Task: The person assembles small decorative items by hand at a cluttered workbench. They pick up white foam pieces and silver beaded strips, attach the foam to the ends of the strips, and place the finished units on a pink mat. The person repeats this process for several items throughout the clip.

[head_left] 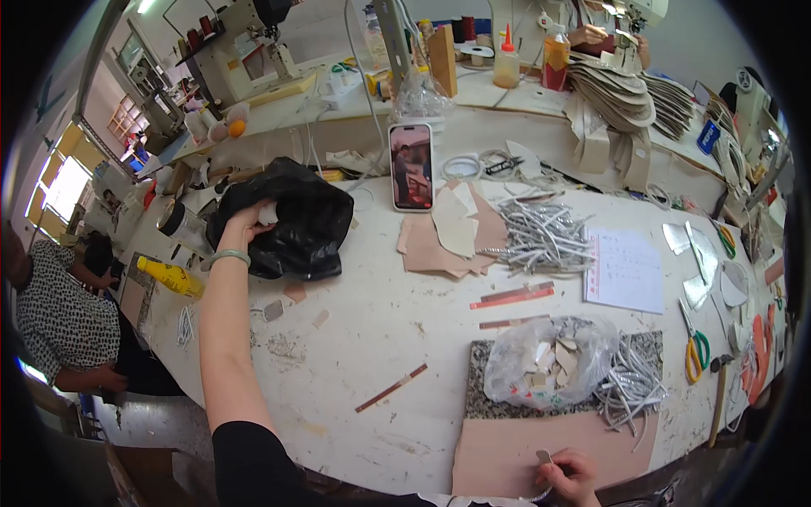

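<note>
At the far left, a seated person in a black-and-white patterned top (55, 317) sits beside the white worktable (363, 338), with a yellow bottle (169, 276) lying at the table's edge. The left hand (245, 224), a pale bangle on its wrist, reaches out to a crumpled black plastic bag (291, 220) near the table's back left, fingers curled over the bag's opening and closed on a small white piece. Right of the bag, a phone (410, 166) stands upright with its screen lit, just behind a stack of tan and cream cut pieces (448, 232). A heap of silver strips (541, 237) lies beside the stack, then a sheet of white paper (625, 270). Nearer the front, a clear plastic bag (549, 359) of small beige scraps rests on a speckled stone slab (481, 397), with more silver strips alongside. At the bottom edge, the right hand (570, 475) pinches a small pale piece (544, 457) between thumb and fingers, over a pink board (507, 452). Yellow-handled scissors (697, 351) lie toward the right.
</note>
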`<state>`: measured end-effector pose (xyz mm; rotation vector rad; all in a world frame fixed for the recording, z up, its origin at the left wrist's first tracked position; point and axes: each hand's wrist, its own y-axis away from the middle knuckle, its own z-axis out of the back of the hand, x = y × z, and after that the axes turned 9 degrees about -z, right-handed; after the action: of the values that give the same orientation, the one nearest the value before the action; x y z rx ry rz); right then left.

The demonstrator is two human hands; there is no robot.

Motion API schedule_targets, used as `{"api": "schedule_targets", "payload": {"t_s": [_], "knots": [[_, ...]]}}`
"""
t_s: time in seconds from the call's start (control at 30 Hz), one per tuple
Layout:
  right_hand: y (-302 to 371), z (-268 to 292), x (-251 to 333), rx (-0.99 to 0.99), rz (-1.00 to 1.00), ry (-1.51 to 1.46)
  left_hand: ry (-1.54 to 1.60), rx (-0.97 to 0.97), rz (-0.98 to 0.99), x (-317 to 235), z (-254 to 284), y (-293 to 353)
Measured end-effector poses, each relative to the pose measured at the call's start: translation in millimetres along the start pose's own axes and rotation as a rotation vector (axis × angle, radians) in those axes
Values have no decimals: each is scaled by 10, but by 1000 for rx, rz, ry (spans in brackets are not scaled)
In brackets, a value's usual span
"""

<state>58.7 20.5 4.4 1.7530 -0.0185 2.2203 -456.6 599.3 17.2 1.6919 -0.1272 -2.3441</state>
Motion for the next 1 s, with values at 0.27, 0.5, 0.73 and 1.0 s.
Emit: {"api": "schedule_targets", "payload": {"t_s": [0.27, 0.5, 0.73, 1.0], "knots": [[43, -26, -46, 0, 79, -31, -874, -304, -790, -487, -426, 1207], [2, -44, -15, 31, 159, 23, -730, -7, -1018, -356, -1135, 2962], [35, -42, 10, 58, 183, 53, -841, 321, -925, 335, -1897, 4281], [141, -25, -27, 16, 303, 64, -420, 363, -815, 364, -1851, 4567]]}}
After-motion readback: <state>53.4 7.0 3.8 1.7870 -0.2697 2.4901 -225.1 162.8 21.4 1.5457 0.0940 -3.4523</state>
